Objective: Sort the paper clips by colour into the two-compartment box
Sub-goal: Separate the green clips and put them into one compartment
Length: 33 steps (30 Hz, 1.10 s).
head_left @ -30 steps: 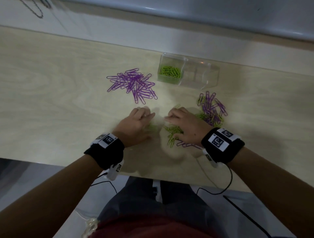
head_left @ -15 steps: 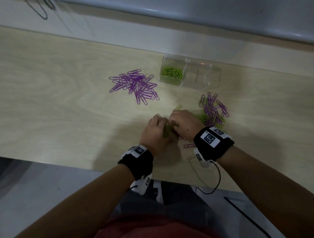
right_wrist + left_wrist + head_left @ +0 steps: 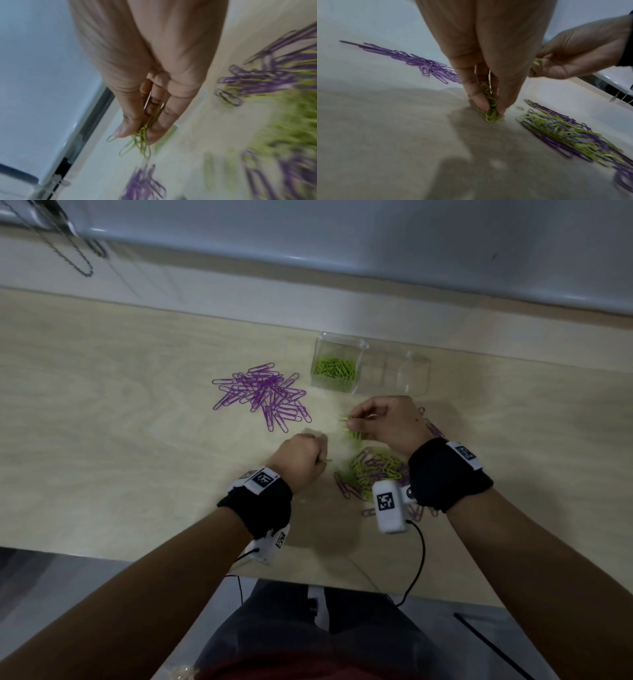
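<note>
The clear two-compartment box stands at the back of the table; green clips lie in its left compartment, and the right one looks bare. My right hand is raised in front of the box and pinches a bunch of green clips. My left hand is down at the tabletop, its fingers pinching another bunch of green clips. A mixed green and purple pile lies between my wrists. An all-purple pile lies to the left of the box.
The pale wooden table ends at a near edge close to my body. A white ledge and a wall run behind the box. A cable hangs from my right wrist camera over the table's front edge.
My hands, which met over the green clips, have parted. The right hand has lifted toward the box with a bunch of green clips. The left stays low with its own bunch.
</note>
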### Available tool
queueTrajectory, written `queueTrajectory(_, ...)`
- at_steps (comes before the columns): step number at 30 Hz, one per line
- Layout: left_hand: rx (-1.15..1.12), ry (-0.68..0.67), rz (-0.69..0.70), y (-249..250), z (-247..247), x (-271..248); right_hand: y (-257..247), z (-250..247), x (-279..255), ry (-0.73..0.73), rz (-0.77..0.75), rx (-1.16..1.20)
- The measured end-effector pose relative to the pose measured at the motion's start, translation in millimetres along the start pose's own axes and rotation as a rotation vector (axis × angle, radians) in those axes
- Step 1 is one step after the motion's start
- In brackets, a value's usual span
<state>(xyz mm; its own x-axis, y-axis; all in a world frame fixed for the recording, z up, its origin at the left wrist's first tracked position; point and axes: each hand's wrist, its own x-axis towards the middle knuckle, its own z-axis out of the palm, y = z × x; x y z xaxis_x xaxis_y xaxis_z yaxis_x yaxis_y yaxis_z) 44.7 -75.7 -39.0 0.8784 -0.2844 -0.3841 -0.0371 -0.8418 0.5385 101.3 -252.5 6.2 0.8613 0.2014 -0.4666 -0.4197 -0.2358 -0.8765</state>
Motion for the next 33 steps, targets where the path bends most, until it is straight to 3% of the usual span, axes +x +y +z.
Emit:
queueTrajectory(4,-0.175,0.053,0.098,-3.6,-18.4,6.1,-38.1,-3.9,27.7,0.095,-0.104,0.041)
queueTrajectory(8,-0.329,0.209,0.033,4.8,-53.0,19.9,-57.7,3.0,69.0,0.242,-0.262,-0.204)
queueTrajectory(12,-0.333,0.368,0.041,14.7,-92.5,52.5,-48.4,13.5,86.3,0.207,-0.231,-0.486)
queueTrajectory(15,-0.277,0.456,0.050,21.9,-109.6,84.7,-43.4,2.4,74.2,0.235,-0.272,-0.470)
queueTrajectory(18,-0.126,0.346,0.044,26.8,-102.3,111.6,-26.4,-18.0,47.7,0.287,-0.319,-0.457)
queueTrajectory(21,0.104,0.200,0.079,32.1,-89.9,118.1,3.1,-33.8,15.6,0.164,-0.251,-0.587)
queueTrajectory(24,0.214,0.315,0.170,29.7,-76.1,94.4,30.3,-43.0,-15.2,0.002,-0.225,-0.736)
queueTrajectory(26,0.174,0.392,0.326,23.8,-58.3,68.5,45.3,-44.1,-30.6,-0.083,-0.226,-0.821)
queueTrajectory(30,0.142,0.138,0.670,9.5,-2.7,19.1,63.6,-38.3,-40.5,-0.105,-0.223,-0.910)
queueTrajectory(33,0.145,0.015,0.660,2.1,24.6,5.6,66.2,-31.3,-37.5,-0.089,-0.242,-0.966)
